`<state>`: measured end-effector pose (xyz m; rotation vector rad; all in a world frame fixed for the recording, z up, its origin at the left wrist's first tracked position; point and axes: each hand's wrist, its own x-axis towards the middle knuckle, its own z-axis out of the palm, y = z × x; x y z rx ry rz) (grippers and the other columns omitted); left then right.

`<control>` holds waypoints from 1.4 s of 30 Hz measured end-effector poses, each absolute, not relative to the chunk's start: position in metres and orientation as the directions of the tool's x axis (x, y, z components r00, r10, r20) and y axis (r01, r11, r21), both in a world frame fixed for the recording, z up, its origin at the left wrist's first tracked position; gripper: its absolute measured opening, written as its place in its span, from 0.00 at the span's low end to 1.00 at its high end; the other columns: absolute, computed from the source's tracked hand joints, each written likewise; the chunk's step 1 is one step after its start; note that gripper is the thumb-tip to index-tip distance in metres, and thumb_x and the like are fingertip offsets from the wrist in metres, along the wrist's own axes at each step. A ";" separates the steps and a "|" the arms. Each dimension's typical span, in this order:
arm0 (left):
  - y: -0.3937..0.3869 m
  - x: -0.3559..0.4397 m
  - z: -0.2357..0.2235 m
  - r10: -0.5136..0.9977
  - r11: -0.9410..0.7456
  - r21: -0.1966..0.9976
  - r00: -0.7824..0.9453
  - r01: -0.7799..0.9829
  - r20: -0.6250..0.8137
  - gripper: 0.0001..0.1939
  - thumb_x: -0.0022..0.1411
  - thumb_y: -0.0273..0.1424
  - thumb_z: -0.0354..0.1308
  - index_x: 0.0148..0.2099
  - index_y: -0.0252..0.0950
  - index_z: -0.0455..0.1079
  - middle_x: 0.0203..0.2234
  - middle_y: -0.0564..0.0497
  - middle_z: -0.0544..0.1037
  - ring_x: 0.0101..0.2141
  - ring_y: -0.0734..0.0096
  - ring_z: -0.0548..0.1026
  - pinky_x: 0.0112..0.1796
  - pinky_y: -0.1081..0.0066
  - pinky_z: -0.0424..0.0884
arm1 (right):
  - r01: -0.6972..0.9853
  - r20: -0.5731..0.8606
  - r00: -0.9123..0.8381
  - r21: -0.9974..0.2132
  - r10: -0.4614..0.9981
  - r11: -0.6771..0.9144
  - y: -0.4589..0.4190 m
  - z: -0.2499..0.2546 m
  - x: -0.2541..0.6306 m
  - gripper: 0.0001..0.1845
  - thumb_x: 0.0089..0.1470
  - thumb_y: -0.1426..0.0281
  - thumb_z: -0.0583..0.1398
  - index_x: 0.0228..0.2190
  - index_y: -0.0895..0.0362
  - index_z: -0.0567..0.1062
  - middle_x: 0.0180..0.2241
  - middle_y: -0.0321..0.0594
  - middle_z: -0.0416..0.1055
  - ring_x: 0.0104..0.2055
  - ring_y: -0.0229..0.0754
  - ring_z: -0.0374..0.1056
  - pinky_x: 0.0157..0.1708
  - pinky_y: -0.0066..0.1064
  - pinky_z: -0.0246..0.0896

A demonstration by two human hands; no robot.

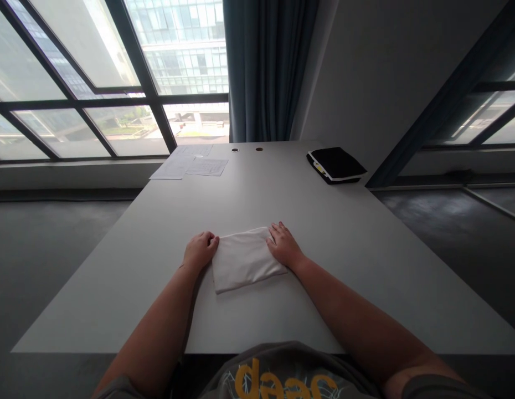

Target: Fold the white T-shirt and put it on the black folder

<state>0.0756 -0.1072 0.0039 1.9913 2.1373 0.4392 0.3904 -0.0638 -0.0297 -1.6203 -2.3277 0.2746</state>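
A folded white cloth (246, 260), roughly rectangular with soft creases, lies on the white table (257, 321) in front of me. At its upper left corner is my left hand (199, 249), with fingers curled and thumb and forefinger closed at the cloth's edge. My right hand (284, 245) rests on the cloth's right edge, palm down, fingers stretched out and slightly apart. The fingertips of that hand reach the upper right corner.
Several printed sheets of paper (172, 168) lie at the table's far left. A black case (338, 162) with something white and yellow inside sits at the far right. Two round holes pierce the tabletop near its far edge. A blue curtain (269, 72) hangs behind.
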 end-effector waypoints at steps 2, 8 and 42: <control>-0.107 0.075 0.004 0.996 0.047 0.342 -0.071 0.939 0.061 0.18 0.71 0.44 0.48 0.44 0.41 0.75 0.43 0.45 0.82 0.46 0.59 0.78 0.49 0.65 0.70 | 0.871 0.140 -0.317 -0.348 0.938 0.346 -0.062 -0.030 0.391 0.28 0.66 0.65 0.55 0.61 0.67 0.73 0.68 0.56 0.62 0.74 0.58 0.49 0.73 0.47 0.43; -0.106 0.075 0.005 0.997 0.027 0.344 -0.050 0.939 0.057 0.17 0.71 0.44 0.48 0.44 0.41 0.75 0.43 0.46 0.82 0.46 0.60 0.77 0.50 0.66 0.69 | 0.757 0.228 -0.323 -0.520 0.918 0.395 -0.058 -0.031 0.394 0.20 0.59 0.70 0.60 0.52 0.61 0.76 0.61 0.53 0.71 0.70 0.56 0.57 0.71 0.49 0.48; -0.101 0.067 -0.010 0.995 -0.085 0.324 0.060 0.942 0.084 0.18 0.73 0.43 0.48 0.49 0.40 0.75 0.49 0.45 0.79 0.51 0.57 0.75 0.56 0.59 0.68 | 0.223 0.298 -0.225 -0.911 0.928 0.347 -0.059 -0.026 0.401 0.21 0.54 0.66 0.63 0.50 0.52 0.80 0.53 0.44 0.73 0.55 0.46 0.70 0.62 0.41 0.62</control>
